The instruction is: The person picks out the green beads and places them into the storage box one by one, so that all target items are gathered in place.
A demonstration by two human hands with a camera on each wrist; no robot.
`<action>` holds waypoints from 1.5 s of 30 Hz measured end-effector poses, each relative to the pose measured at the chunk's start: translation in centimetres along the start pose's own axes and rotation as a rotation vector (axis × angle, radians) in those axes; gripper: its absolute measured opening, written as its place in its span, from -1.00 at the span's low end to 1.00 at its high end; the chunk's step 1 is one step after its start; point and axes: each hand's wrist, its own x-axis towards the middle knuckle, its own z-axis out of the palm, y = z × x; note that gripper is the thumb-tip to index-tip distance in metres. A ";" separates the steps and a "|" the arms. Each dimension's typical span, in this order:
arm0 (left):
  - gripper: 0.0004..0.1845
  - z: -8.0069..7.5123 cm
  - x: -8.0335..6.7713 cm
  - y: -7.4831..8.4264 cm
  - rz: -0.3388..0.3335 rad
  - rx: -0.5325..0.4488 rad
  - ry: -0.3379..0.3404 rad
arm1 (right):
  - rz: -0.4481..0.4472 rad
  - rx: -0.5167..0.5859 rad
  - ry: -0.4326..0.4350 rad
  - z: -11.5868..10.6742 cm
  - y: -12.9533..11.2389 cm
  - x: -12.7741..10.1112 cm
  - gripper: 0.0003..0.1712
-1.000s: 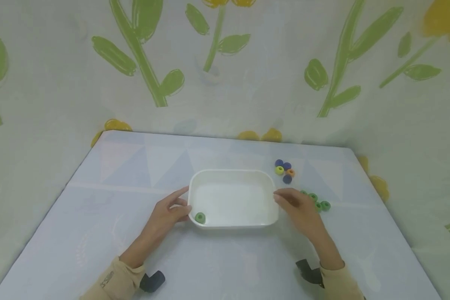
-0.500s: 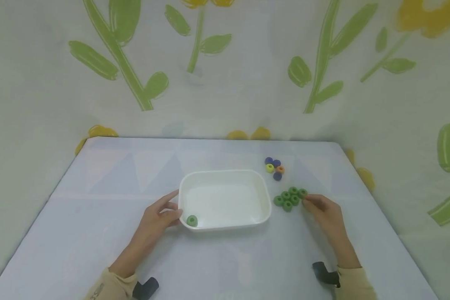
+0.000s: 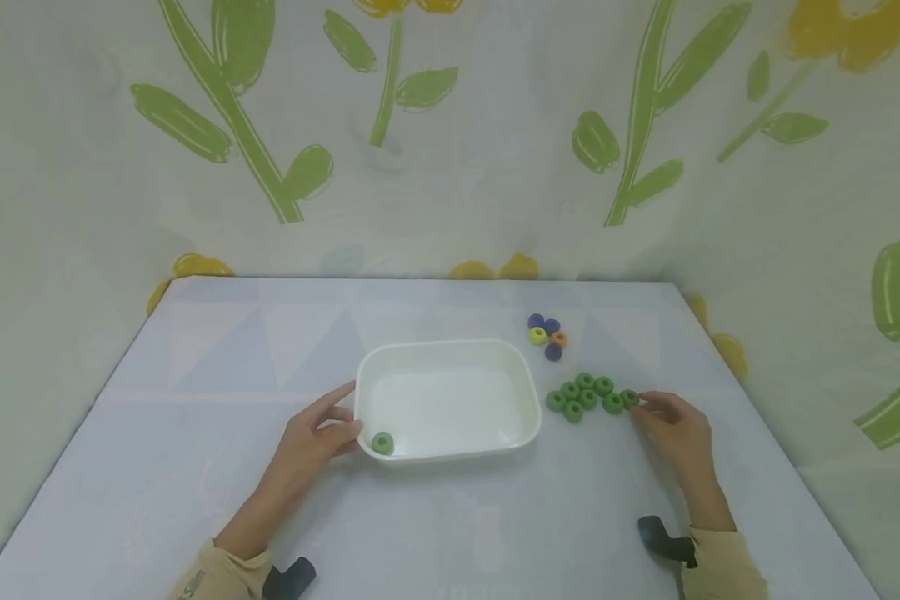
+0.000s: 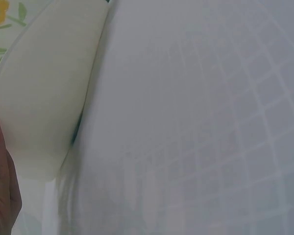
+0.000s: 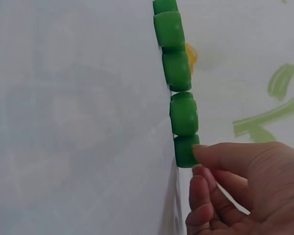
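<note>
A white rectangular tray (image 3: 453, 400) with rounded corners stands mid-table, one green bead (image 3: 382, 442) in its near left corner. My left hand (image 3: 309, 440) holds its left end, thumb at the rim; the left wrist view shows the tray's outer wall (image 4: 49, 93) with the hand at lower left. To the right of the tray lie several green beads (image 3: 587, 398) in a cluster. At the cluster's right end my right hand (image 3: 678, 429) pinches a green bead (image 5: 185, 152) between thumb and fingers. This bead sits against its neighbour.
Farther back, beyond the green beads, is a small group of blue, yellow and orange beads (image 3: 537, 336). A cloth with a leaf and flower print (image 3: 450, 192) rises behind the table (image 3: 450, 533). Black wrist mounts (image 3: 663, 542) jut from both sleeves.
My right hand has left the tray's right edge and moved right to the green beads. More green beads now show at the cluster's right end. The left hand stays on the tray.
</note>
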 end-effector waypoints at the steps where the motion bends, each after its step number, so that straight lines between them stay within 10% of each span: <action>1: -0.35 0.0 0.0 0.0 0.001 -0.002 -0.002 | 0.004 -0.013 -0.002 0.0 0.0 0.0 -0.60; 45: -0.34 0.1 -0.2 0.0 0.013 -0.056 -0.002 | 0.039 -0.049 -0.094 0.6 -0.1 0.9 -0.47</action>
